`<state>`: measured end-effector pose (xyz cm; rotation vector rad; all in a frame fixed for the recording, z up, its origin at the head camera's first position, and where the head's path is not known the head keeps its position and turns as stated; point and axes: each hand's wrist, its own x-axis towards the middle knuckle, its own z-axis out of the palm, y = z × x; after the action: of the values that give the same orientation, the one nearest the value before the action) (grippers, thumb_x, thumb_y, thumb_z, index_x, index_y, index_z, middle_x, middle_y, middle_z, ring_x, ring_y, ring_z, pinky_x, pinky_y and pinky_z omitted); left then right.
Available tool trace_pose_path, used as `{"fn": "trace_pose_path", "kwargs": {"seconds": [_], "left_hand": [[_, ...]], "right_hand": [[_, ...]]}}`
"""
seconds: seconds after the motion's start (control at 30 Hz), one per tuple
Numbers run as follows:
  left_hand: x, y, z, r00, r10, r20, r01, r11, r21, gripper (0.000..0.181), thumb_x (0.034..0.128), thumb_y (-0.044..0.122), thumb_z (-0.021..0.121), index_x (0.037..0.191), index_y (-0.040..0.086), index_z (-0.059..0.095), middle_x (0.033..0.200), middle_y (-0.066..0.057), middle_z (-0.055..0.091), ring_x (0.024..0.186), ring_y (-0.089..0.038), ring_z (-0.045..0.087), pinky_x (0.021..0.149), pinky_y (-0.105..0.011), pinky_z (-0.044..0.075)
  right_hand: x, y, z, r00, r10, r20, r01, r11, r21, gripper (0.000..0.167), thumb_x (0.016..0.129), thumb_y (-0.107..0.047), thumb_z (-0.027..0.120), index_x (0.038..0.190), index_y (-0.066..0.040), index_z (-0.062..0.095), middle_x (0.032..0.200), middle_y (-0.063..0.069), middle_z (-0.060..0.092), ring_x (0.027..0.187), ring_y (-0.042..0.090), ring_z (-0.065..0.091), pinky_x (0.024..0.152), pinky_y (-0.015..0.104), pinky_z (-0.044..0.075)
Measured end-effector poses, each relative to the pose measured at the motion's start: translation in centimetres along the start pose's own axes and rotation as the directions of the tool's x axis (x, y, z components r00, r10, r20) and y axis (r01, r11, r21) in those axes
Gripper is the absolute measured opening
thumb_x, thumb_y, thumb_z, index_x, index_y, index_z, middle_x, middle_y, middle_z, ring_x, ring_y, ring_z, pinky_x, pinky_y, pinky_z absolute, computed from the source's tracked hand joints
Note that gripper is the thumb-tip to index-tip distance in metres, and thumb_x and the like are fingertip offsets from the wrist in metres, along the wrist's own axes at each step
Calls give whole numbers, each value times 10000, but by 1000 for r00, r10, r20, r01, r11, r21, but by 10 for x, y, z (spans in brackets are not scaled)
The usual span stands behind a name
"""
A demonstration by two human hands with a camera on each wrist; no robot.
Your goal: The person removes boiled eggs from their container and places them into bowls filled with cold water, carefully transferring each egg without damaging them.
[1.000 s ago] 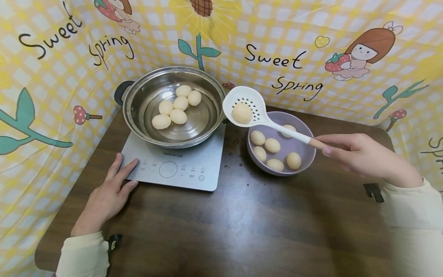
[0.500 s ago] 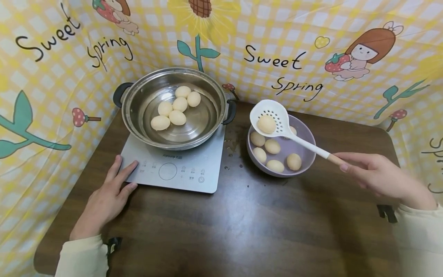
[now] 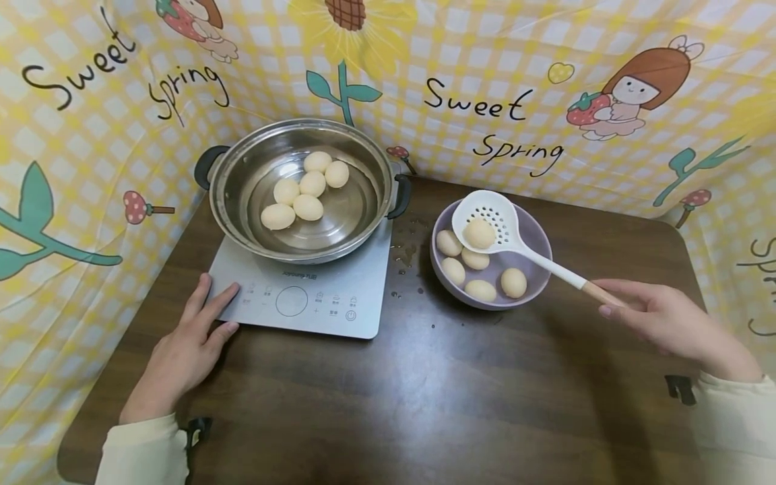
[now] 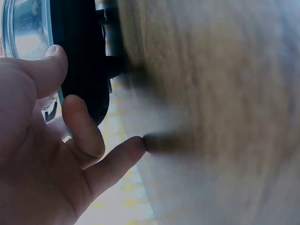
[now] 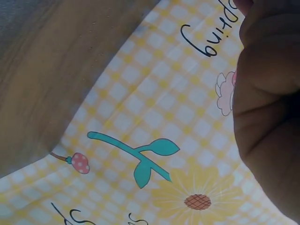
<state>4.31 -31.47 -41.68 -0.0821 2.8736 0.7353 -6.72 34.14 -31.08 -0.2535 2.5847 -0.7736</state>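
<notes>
My right hand [image 3: 673,323] grips the wooden end of a white slotted ladle [image 3: 515,244]. One egg [image 3: 479,234] lies in the ladle's head, which is over a purple bowl [image 3: 538,232] with several eggs [image 3: 513,283] in it. At the left, my left hand [image 3: 182,353] rests with spread fingers at the front left corner of an induction cooker [image 3: 364,296]. The left wrist view shows its thumb touching the cooker's dark side [image 4: 82,51]. On the cooker stands a steel pot [image 3: 242,185] with several eggs [image 3: 308,207] inside. The right wrist view shows only part of my right hand [image 5: 272,103]; the ladle is out of sight.
Water drops [image 3: 403,256] spot the brown wooden table [image 3: 448,404] between cooker and bowl. A yellow checked cloth [image 3: 473,40] with printed figures closes in the back and sides. The pot's black handle [image 3: 400,195] juts toward the bowl.
My right hand has drawn the ladle with its egg rightward and toward me, from beside the pot's rim to over the bowl. My left hand keeps its place on the cooker.
</notes>
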Motion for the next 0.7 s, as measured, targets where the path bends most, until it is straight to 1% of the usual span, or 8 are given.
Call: {"fn": "trace_pose_path", "kwargs": {"seconds": [0.13, 0.17, 0.23, 0.3, 0.4, 0.5, 0.57, 0.7], "left_hand": [[0, -1, 1, 1000, -5, 1, 5, 1000, 1, 616, 1086, 370, 465, 1635, 286, 199, 1681, -48, -133, 1202, -660, 430, 762, -729, 371], [0, -1, 1, 1000, -6, 2, 6, 1000, 1, 616, 1086, 371, 465, 1635, 286, 198, 1681, -48, -134, 1209, -661, 421, 767, -735, 366], [0, -1, 0, 1000, -8, 0, 8, 1000, 1, 614, 1086, 370, 465, 1635, 286, 200, 1682, -49, -131, 1215, -659, 417, 770, -735, 366], [0, -1, 0, 1000, -8, -3, 8, 1000, -1, 614, 1086, 369, 466, 1634, 286, 202, 1682, -49, -128, 1210, -659, 422, 770, -734, 368], [-1, -1, 0, 1000, -8, -9, 8, 1000, -3, 612, 1086, 367, 468, 1634, 287, 206, 1684, -59, -117, 1207, -654, 430, 765, -724, 374], [-1, -1, 0, 1000, -7, -12, 7, 1000, -6, 612, 1086, 368, 468, 1633, 287, 207, 1686, -74, -104, 1213, -651, 428, 764, -720, 376], [-1, 0, 0, 1000, -6, -11, 6, 1000, -9, 612, 1086, 372, 467, 1633, 290, 207, 1687, -81, -96, 1220, -650, 424, 769, -724, 372], [-1, 0, 0, 1000, -4, -8, 4, 1000, -10, 611, 1086, 375, 462, 1634, 290, 205, 1686, -83, -98, 1222, -653, 419, 779, -735, 362]], "right_hand": [[1, 5, 4, 997, -43, -56, 38, 996, -80, 471, 1010, -290, 660, 1449, -153, 558, 523, -50, 393, 377, 71, 343, 333, 282, 317], [1, 6, 5, 996, -54, -73, 46, 993, -107, 475, 1010, -294, 659, 1449, -144, 560, 539, -42, 412, 398, 83, 353, 351, 286, 321], [2, 9, 6, 989, -85, -118, 66, 985, -157, 477, 1003, -292, 670, 1437, -120, 573, 611, 6, 537, 465, 112, 403, 398, 297, 330], [3, 12, 7, 976, -128, -176, 91, 974, -208, 469, 991, -271, 686, 1414, -91, 593, 751, 119, 672, 555, 150, 479, 454, 310, 349], [4, 15, 9, 944, -211, -255, 138, 951, -275, 449, 964, -210, 717, 1370, -47, 620, 991, 198, 738, 679, 231, 565, 534, 362, 404], [5, 17, 12, 914, -262, -309, 159, 933, -321, 439, 938, -162, 735, 1347, -35, 636, 993, 206, 743, 724, 290, 626, 573, 443, 448], [6, 19, 13, 906, -269, -325, 160, 932, -326, 447, 934, -155, 739, 1351, -33, 632, 985, 220, 739, 731, 317, 642, 583, 480, 454], [7, 22, 16, 889, -289, -356, 168, 928, -333, 467, 918, -124, 749, 1357, -25, 624, 1004, 272, 717, 684, 331, 626, 565, 491, 445]]}}
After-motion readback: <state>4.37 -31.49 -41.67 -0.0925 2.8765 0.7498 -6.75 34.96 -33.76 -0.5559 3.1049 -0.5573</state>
